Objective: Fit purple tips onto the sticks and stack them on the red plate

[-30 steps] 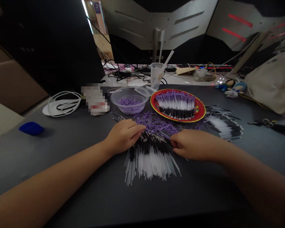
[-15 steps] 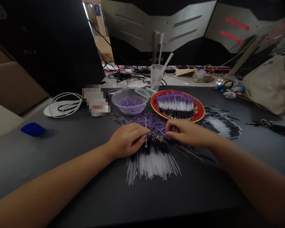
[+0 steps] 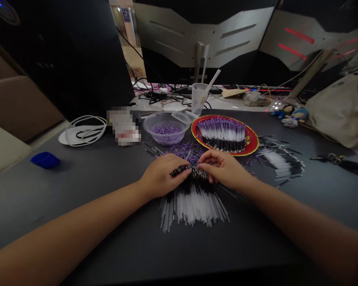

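A fanned pile of thin translucent tubes with black, metal-tipped ends, which look like pen refills (image 3: 193, 204), lies in front of me. My left hand (image 3: 164, 174) is closed over its far left edge, thumb and fingers on either side of the black ends. At the far right edge, my right hand (image 3: 223, 169) has its fingertips pinched together by the metal tips; what they hold is too small to make out. Loose purple pieces (image 3: 183, 150), small and thin, are scattered just beyond both hands.
Behind the hands stand a clear plastic bowl (image 3: 167, 137) of purple pieces and a red plate (image 3: 253, 146) bearing purple-ended refills. More refills (image 3: 282, 163) lie at right. A plastic cup (image 3: 197, 101), a blue oval object (image 3: 45, 160), a coiled white cable (image 3: 86, 131) and keys (image 3: 334, 158) surround them.
The upright thin stick at my left fingertips is no longer visible, and that hand now grips the black ends. My right hand has moved left to the tips. The view has shifted slightly.
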`<state>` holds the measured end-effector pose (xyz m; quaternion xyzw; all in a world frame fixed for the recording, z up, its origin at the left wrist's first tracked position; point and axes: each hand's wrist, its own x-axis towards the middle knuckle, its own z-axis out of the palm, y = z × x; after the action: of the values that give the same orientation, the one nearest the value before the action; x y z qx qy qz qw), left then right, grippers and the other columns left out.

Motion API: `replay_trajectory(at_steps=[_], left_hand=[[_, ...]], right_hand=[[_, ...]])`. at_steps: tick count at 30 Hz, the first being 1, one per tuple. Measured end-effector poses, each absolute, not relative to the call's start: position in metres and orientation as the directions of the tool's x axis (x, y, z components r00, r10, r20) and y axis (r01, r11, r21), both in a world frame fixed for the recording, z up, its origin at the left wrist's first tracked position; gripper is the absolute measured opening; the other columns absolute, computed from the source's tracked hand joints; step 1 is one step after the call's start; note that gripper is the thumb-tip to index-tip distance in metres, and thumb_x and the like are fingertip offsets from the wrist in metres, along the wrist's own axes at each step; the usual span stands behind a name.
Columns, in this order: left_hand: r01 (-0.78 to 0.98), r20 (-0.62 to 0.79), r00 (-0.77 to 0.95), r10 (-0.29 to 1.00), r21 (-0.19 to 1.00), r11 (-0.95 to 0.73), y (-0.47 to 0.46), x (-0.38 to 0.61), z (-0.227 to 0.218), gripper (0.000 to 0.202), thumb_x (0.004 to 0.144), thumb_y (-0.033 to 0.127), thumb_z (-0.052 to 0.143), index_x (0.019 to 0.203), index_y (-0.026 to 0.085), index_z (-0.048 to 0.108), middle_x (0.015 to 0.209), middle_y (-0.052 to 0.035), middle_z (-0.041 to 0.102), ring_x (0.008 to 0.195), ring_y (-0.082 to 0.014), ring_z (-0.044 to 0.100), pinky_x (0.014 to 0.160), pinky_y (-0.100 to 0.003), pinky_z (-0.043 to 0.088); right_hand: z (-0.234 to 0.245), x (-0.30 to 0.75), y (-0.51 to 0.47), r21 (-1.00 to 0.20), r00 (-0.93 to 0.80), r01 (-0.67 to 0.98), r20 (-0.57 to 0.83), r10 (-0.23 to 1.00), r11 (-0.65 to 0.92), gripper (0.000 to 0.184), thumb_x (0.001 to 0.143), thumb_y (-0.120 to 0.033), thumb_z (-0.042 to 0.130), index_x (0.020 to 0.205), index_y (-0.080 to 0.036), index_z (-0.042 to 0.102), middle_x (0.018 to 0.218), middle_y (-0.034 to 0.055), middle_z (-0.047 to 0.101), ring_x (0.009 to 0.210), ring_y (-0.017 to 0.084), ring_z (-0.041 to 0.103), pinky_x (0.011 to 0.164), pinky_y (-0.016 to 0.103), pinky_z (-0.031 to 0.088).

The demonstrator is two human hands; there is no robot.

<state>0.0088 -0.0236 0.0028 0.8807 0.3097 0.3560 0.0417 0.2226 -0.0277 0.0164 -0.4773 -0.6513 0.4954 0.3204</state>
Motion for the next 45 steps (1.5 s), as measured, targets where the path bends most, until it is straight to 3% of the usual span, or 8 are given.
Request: replay_trajectory(at_steps=[7,14,19,23,27,35,45], left_hand=[[0.537,0.564,0.573,0.595,0.29,-0.792,-0.019,0.009,-0.001,0.024,0.084,0.035,0.061,0.099,0.016,0.065,0.089,-0.0054,0.071,0.085,-0.0191,0.064,0.079,-0.036,0.051],[0.541,0.559,0.57,0.602,0.297,-0.787,-0.019,0.013,-0.001,0.024,0.084,0.036,0.062,0.098,0.017,0.064,0.088,-0.0049,0.07,0.084,-0.0188,0.063,0.078,-0.035,0.05],[0.514,0.551,0.611,0.568,0.27,-0.814,-0.019,0.009,-0.002,0.016,0.088,0.023,0.054,0.099,0.017,0.065,0.089,-0.0043,0.071,0.083,-0.0164,0.065,0.077,-0.032,0.052],[0.534,0.609,0.534,0.586,0.294,-0.793,-0.022,0.005,-0.003,0.023,0.091,0.02,0.049,0.11,0.018,0.062,0.091,-0.0023,0.073,0.076,-0.0117,0.068,0.068,-0.023,0.054],[0.558,0.642,0.49,0.589,0.288,-0.778,-0.024,0.005,-0.002,0.029,0.091,0.023,0.051,0.119,0.019,0.058,0.091,-0.0015,0.074,0.074,-0.011,0.07,0.065,-0.02,0.055],[0.562,0.614,0.572,0.544,0.19,-0.805,-0.02,0.002,-0.006,0.027,0.092,0.022,0.051,0.117,0.019,0.06,0.095,-0.003,0.073,0.074,-0.0122,0.07,0.067,-0.022,0.055],[0.558,0.614,0.576,0.539,0.187,-0.808,-0.02,0.002,-0.007,0.027,0.092,0.022,0.05,0.117,0.02,0.06,0.098,-0.0036,0.073,0.078,-0.0129,0.07,0.069,-0.023,0.055]], right_hand=[[0.013,0.217,-0.029,-0.945,-0.31,0.301,0.029,0.95,0.127,0.016,0.079,-0.03,0.062,0.085,-0.019,0.052,0.066,-0.0036,0.055,0.047,0.007,0.052,0.04,0.02,0.038],[0.013,0.212,-0.032,-0.974,-0.366,0.218,-0.016,0.931,0.068,0.015,0.079,-0.031,0.061,0.086,-0.02,0.054,0.066,-0.0036,0.055,0.05,0.008,0.053,0.042,0.021,0.04],[0.014,0.212,-0.032,-0.987,-0.335,0.148,0.008,0.942,0.061,0.017,0.078,-0.031,0.064,0.083,-0.02,0.052,0.062,-0.005,0.055,0.049,0.008,0.054,0.044,0.022,0.043],[0.016,0.225,-0.021,-0.993,-0.173,0.026,0.113,0.978,0.119,0.024,0.072,-0.033,0.07,0.083,-0.019,0.054,0.071,-0.0014,0.061,0.051,0.009,0.056,0.047,0.024,0.045],[0.019,0.239,-0.012,-0.991,-0.067,-0.047,0.127,0.99,0.124,0.024,0.071,-0.032,0.071,0.087,-0.019,0.059,0.081,0.0023,0.067,0.056,0.01,0.058,0.05,0.024,0.046],[0.024,0.244,-0.012,-0.98,-0.095,-0.19,0.079,0.992,0.06,0.02,0.073,-0.031,0.071,0.083,-0.02,0.057,0.09,0.0015,0.069,0.055,0.008,0.06,0.051,0.022,0.048],[0.024,0.245,-0.012,-0.983,-0.089,-0.164,0.094,0.992,0.079,0.023,0.074,-0.033,0.069,0.084,-0.021,0.054,0.089,0.0013,0.069,0.051,0.008,0.058,0.051,0.024,0.049]])
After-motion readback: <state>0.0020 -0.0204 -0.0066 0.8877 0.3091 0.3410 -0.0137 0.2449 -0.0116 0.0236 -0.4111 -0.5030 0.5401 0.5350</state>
